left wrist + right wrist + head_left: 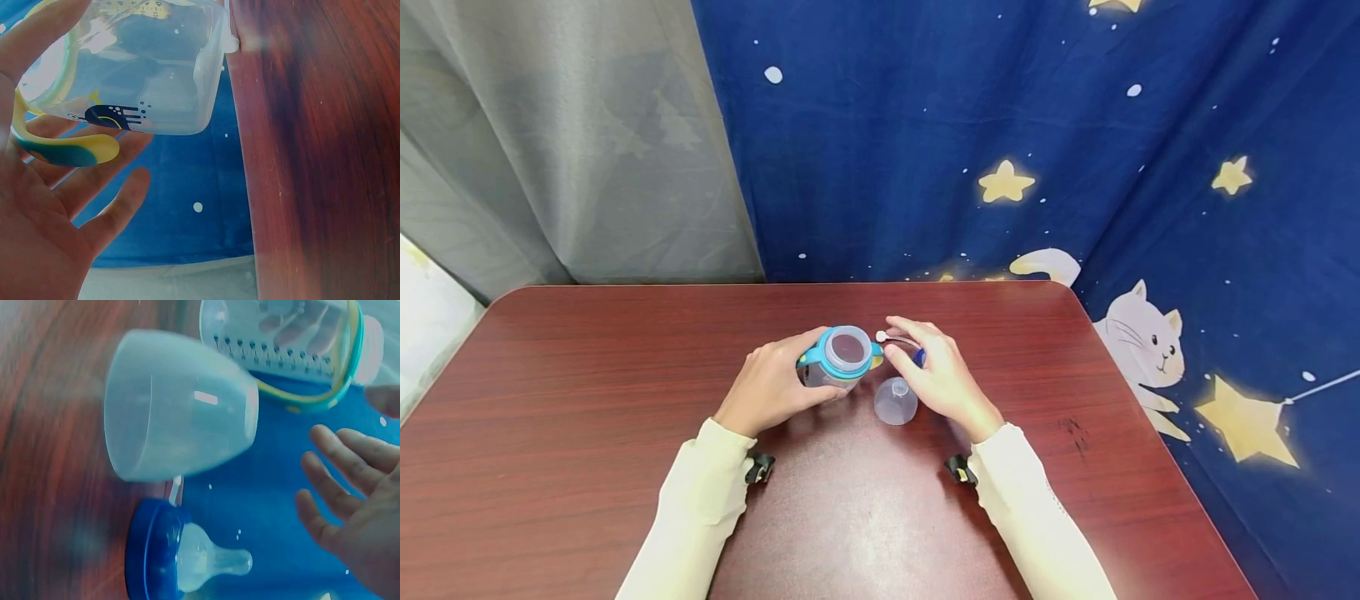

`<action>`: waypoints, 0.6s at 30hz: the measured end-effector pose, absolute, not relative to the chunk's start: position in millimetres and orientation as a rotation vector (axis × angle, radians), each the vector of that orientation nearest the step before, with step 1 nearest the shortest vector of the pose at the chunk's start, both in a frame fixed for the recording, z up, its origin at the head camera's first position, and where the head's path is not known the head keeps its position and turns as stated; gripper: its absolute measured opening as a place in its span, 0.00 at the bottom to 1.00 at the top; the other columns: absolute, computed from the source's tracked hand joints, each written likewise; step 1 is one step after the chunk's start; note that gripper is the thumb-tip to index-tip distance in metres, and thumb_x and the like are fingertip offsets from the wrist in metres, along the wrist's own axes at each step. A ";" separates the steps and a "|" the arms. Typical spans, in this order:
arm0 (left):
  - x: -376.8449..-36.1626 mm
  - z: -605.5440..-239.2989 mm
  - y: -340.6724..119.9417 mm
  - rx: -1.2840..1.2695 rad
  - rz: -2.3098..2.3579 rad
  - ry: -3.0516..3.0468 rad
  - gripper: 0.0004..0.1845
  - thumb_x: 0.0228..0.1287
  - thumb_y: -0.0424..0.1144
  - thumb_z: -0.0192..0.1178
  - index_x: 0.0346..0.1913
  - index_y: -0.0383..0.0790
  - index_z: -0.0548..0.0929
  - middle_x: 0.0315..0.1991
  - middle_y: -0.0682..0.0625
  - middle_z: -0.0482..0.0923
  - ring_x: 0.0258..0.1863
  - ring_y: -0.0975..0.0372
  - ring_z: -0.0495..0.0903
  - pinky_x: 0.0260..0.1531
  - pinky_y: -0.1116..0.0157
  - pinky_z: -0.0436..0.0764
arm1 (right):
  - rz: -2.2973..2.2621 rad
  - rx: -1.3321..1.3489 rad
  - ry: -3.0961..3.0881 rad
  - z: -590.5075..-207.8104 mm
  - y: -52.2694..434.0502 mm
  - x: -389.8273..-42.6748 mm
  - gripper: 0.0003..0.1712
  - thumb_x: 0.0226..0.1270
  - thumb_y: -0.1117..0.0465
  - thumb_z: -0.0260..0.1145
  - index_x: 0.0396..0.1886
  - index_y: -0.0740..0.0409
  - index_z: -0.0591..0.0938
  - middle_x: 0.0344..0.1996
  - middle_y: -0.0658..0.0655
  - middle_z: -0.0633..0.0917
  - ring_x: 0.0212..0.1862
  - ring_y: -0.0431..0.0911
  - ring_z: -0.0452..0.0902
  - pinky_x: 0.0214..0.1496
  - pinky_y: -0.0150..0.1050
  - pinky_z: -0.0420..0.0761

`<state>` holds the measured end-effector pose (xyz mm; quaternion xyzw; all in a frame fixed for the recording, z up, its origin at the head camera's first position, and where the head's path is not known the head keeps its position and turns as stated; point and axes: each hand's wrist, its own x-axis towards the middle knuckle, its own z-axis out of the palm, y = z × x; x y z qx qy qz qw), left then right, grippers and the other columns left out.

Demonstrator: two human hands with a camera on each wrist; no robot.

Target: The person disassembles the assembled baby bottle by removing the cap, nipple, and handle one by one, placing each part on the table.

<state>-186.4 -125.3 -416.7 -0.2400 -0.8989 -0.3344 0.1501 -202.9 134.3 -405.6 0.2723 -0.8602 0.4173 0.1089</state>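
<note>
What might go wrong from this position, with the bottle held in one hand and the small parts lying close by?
1. The left hand grips the clear plastic baby bottle with a teal and yellow handle ring with its mouth open; a tilt may knock it over.
2. The translucent dome-shaped cap stands loose on the dark red wooden table, near the right hand; a careless move may send it rolling.
3. The blue collar with its clear teat lies beside the cap and may be pushed away.

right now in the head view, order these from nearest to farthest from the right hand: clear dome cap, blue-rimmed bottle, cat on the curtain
1. Clear plastic dome cap, on the table just below the right hand.
2. Blue-rimmed clear bottle, to its left, gripped by the left hand.
3. White cat print, far right on the curtain.
</note>
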 end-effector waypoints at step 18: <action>-187.6 -420.8 -123.2 -0.753 -0.948 -2.560 0.41 0.41 0.55 0.81 0.62 0.49 0.79 0.45 0.56 0.85 0.39 0.62 0.83 0.36 0.57 0.80 | 1.193 0.940 -2.555 -407.4 118.3 -191.5 0.37 0.58 0.46 0.76 0.67 0.49 0.77 0.57 0.44 0.80 0.60 0.38 0.70 0.60 0.44 0.74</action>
